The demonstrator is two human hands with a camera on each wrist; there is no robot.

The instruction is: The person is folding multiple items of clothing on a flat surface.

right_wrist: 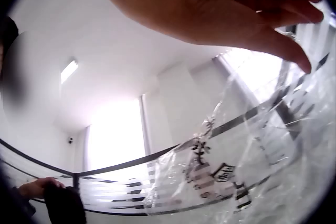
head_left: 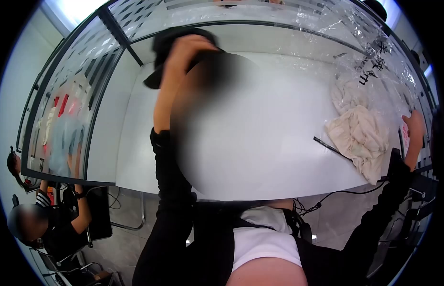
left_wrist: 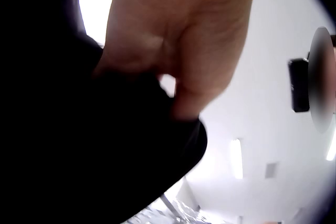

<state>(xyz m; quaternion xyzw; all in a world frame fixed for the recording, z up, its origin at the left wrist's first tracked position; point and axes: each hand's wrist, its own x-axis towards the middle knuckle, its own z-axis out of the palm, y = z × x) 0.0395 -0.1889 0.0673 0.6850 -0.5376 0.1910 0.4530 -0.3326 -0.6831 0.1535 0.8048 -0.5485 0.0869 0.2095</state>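
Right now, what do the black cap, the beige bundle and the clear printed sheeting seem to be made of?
The black cap looks like matte fabric, showing no shine, though blur hides any weave. The beige bundle seems to be soft, dull cloth, judging by its loose folds. The clear sheeting appears to be thin, glossy plastic film: it crinkles and catches highlights.

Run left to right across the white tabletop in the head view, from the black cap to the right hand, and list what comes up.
Black fabric cap, thin black strip, crumpled cream cloth, right hand.
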